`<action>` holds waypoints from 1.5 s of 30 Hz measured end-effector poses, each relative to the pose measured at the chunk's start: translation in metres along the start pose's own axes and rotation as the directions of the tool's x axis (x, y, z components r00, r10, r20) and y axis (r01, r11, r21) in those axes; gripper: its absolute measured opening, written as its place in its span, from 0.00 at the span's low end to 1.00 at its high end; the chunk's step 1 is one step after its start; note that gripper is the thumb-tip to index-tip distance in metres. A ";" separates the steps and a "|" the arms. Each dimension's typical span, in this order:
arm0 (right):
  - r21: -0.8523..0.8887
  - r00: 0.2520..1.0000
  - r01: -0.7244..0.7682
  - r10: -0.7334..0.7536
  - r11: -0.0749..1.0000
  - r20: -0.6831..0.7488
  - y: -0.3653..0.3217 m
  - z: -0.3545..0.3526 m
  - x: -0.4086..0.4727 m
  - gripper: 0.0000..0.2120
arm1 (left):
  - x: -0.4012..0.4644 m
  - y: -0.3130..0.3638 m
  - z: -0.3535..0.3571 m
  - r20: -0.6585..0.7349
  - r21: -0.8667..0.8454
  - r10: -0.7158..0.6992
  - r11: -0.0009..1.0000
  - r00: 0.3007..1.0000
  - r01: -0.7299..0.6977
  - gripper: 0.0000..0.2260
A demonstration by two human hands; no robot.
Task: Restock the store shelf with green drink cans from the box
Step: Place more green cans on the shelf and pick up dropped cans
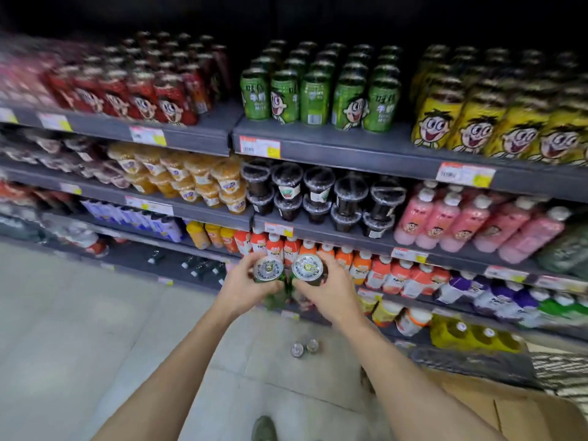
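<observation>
Two green cans carried up from the box toward the shelf

Nearest, the cardboard box (521, 415) sits on the floor at lower right, close by for short trips; two more cans (304, 346) stand on the floor tiles just beyond. The left hand (246, 289) curls round one green can (269, 269) and the right hand (327, 292) round another (308, 268), lids up, bodies touching, probably so both arrive upright and go in together. Farther up, the green cans on the shelf (318, 97) stand in rows between red and yellow ones, likely the destination.
</observation>
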State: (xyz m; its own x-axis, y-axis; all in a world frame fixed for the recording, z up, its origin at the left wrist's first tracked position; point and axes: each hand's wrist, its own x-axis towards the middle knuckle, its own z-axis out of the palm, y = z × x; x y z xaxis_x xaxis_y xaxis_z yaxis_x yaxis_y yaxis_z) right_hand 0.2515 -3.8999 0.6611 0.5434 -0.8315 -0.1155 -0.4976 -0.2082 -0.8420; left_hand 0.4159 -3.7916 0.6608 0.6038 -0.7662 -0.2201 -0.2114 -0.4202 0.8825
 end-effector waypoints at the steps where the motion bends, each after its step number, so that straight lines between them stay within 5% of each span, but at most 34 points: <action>1: 0.024 1.000 0.017 -0.016 1.000 -0.007 -0.007 -0.006 0.001 0.29 | -0.002 0.011 -0.005 -0.024 -0.020 0.010 1.000 1.000 -0.010 0.30; 17: 0.055 0.964 0.216 -0.204 0.975 -0.172 -0.137 -0.072 0.019 0.28 | 0.027 0.135 -0.077 -0.030 -0.163 0.268 0.949 0.963 -0.269 0.24; 33: 0.100 0.919 0.126 -0.078 0.987 -0.386 -0.227 0.009 0.067 0.26 | 0.097 0.165 -0.190 0.070 -0.188 0.388 0.910 0.919 -0.370 0.22; 45: 0.067 0.876 0.071 -0.030 0.995 -0.481 -0.259 0.019 0.092 0.25 | 0.145 0.170 -0.204 0.076 -0.110 0.439 0.896 0.895 -0.430 0.29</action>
State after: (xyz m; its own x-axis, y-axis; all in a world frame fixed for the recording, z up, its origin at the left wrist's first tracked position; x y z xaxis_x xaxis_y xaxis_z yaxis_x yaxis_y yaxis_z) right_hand 0.4428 -3.9126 0.8585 0.1656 -0.9701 0.1775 -0.4119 -0.2315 -0.8813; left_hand 0.6237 -3.8748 0.8639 0.3895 -0.9073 0.1583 -0.3640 0.0063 0.9314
